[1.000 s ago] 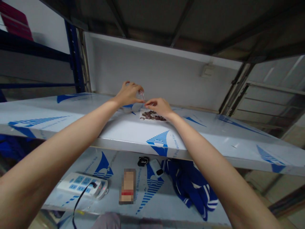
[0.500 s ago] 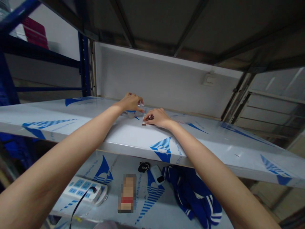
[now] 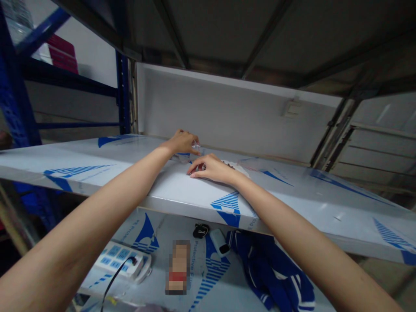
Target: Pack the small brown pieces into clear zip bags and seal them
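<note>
Along a steel rack's middle shelf (image 3: 169,186), sheathed in white protective film printed with blue, a person reaches forward with both bare arms. The left hand (image 3: 183,144) is curled almost closed around a small clear plastic piece (image 3: 196,147), which sits at the fingertips just above the shelf, near the back wall. The right hand (image 3: 211,169) lies low on the film, its fingers (image 3: 195,173) lightly curved, close beside the left. A small dark piece (image 3: 203,167) shows at those fingers, but whether the hand has hold of it cannot be told. Just beyond lies the edge of a paper sheet (image 3: 235,166), partly hidden by the hand. The clear piece looks light, stiff and probably slippery, and may be brittle, so it would likely be best held by its edges with the fingertips. The dark piece appears too small for anything but a fingertip pinch. On the shelf below sit a white power strip (image 3: 120,258) with a black cable (image 3: 113,281), a pixelated object (image 3: 177,267), a small white device (image 3: 219,242), a black item (image 3: 200,230) and a crumpled blue-and-white garment (image 3: 269,273).
</note>
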`<action>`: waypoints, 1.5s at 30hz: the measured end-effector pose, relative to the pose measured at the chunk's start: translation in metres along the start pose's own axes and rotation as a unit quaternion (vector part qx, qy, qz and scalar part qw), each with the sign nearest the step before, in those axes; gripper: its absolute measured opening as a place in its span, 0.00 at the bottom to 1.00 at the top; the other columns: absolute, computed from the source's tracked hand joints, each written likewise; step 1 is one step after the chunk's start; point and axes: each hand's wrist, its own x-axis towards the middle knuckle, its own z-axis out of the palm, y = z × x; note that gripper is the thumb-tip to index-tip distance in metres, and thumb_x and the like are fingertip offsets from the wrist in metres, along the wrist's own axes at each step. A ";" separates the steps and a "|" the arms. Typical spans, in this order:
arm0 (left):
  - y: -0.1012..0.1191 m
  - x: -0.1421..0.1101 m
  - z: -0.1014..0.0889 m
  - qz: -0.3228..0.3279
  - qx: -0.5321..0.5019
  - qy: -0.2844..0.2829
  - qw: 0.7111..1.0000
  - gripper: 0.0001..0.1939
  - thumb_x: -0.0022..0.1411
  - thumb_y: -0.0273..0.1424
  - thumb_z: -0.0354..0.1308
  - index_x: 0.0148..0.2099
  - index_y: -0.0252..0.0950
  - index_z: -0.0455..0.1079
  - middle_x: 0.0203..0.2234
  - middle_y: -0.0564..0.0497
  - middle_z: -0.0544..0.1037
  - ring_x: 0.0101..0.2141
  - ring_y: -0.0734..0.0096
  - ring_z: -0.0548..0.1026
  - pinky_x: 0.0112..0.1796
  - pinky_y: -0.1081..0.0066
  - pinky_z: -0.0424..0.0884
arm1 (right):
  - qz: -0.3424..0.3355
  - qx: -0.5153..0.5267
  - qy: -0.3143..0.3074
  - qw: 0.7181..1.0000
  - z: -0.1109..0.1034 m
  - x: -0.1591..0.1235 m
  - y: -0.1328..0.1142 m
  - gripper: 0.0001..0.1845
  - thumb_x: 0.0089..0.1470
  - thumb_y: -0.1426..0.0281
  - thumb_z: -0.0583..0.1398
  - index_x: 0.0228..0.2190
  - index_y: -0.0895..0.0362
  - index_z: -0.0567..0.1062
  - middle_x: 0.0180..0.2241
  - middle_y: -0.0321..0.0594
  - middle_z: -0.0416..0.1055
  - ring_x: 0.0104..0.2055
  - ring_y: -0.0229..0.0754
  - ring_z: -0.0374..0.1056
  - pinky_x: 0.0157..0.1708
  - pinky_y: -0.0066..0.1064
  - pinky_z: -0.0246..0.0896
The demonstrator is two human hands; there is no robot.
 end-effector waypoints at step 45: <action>0.011 -0.001 -0.002 0.052 -0.327 -0.065 0.941 0.30 0.44 0.49 0.55 0.43 0.31 0.69 0.40 0.44 0.76 0.42 0.63 0.71 0.42 0.69 0.64 | 0.213 -0.062 0.003 0.975 -0.032 -0.016 0.041 0.09 0.40 0.64 0.64 0.27 0.54 0.79 0.27 0.34 0.75 0.31 0.37 0.67 0.29 0.27 0.54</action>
